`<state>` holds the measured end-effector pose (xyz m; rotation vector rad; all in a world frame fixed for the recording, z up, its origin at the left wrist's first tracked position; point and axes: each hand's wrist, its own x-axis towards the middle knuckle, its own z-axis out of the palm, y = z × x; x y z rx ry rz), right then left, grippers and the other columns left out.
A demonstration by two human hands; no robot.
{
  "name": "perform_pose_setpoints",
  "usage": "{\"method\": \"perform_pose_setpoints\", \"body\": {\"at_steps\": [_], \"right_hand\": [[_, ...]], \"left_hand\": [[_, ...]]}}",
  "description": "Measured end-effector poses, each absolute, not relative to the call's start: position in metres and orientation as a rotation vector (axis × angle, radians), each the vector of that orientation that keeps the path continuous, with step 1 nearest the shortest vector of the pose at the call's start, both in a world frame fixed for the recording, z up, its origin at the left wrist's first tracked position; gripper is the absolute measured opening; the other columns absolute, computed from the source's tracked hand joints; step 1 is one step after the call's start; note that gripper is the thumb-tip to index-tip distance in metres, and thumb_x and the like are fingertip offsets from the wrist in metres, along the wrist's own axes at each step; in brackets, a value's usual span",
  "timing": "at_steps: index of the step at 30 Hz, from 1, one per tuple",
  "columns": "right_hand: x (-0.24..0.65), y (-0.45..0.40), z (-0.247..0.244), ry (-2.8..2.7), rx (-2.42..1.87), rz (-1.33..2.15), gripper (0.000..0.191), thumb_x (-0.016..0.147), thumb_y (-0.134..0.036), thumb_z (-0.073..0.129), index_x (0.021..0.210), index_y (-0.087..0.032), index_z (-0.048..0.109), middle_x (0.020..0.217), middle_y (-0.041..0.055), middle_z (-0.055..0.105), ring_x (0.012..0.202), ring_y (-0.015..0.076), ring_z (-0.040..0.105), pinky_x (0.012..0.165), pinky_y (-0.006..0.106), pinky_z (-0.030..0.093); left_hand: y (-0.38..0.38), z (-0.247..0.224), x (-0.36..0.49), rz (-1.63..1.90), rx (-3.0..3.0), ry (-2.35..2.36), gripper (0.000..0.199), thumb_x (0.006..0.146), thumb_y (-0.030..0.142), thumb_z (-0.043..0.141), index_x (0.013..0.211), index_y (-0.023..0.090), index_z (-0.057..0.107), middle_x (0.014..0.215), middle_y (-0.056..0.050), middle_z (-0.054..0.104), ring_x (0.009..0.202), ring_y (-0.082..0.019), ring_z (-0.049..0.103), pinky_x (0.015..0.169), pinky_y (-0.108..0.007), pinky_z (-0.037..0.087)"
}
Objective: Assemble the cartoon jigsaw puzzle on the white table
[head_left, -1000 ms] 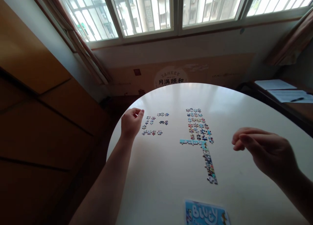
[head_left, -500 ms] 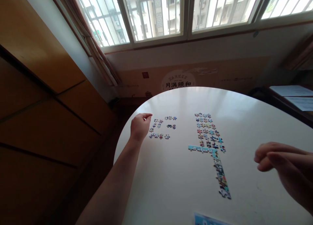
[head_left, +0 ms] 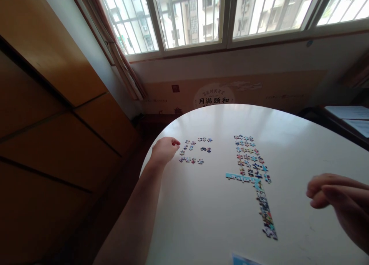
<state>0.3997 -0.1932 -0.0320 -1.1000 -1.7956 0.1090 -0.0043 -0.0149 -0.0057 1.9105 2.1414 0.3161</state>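
Left hand point(head_left: 165, 149): loosely curled beside loose pieces point(head_left: 191, 147); likely we're choosing.
Right hand point(head_left: 340, 197): half-curled; whether either holds anything, we can't tell.
Joined strip point(head_left: 263, 201): additions need careful alignment.

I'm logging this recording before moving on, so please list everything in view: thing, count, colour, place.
Joined puzzle strip: one, multicoloured and light blue, bent, centre-right on the table
Left loose pieces: several, mixed colours, beside the left hand
Right loose pieces: many, mixed colours, just beyond the strip
Table: one, white, centre
Blue flat item: one, blue, cut off at bottom edge
Papers: two visible, white, right edge
Cabinet: one, orange-brown, left
Curtains: two, pinkish brown, either side
Window panes: four, clear, top
Wall panel: one, tan, below window
Left hand: one, bare, table's left side
Right hand: one, bare, right side
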Motion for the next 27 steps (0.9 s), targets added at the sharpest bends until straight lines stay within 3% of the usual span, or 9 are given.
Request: {"method": "perform_pose_setpoints", "body": {"at_steps": [7, 18, 27], "right_hand": [[0.401, -0.192, -0.037, -1.759, -1.140, 0.147, 0.026, 0.087, -0.023, 0.063, 0.062, -0.025, 0.070, 0.075, 0.0033, 0.071, 0.063, 0.0166, 0.071, 0.060, 0.019, 0.060], [0.403, -0.190, -0.041, -1.786, -1.121, 0.168, 0.030, 0.085, -0.033, 0.065, 0.057, -0.025, 0.071, 0.068, 0.0039, 0.072, 0.055, 0.0197, 0.071, 0.051, 0.022, 0.060], [0.391, -0.190, -0.025, -1.802, -1.113, 0.172, 0.026, 0.082, -0.024, 0.065, 0.056, -0.026, 0.072, 0.067, 0.0048, 0.073, 0.053, 0.0236, 0.072, 0.048, 0.024, 0.060]], "left_hand": [[-0.031, 0.010, -0.007, 0.087, 1.924, 2.108, 0.014, 0.076, 0.025, 0.067, 0.084, 0.024, 0.079, 0.095, -0.005, 0.078, 0.088, -0.021, 0.070, 0.068, -0.027, 0.047], [-0.044, 0.017, 0.002, -0.107, 1.970, 2.069, 0.017, 0.068, 0.019, 0.068, 0.079, 0.025, 0.079, 0.092, -0.006, 0.078, 0.084, -0.023, 0.070, 0.069, -0.028, 0.047], [-0.047, 0.013, 0.014, -0.075, 2.044, 2.065, 0.004, 0.068, 0.024, 0.071, 0.068, 0.022, 0.074, 0.083, -0.009, 0.076, 0.077, -0.026, 0.069, 0.069, -0.032, 0.048]]}}
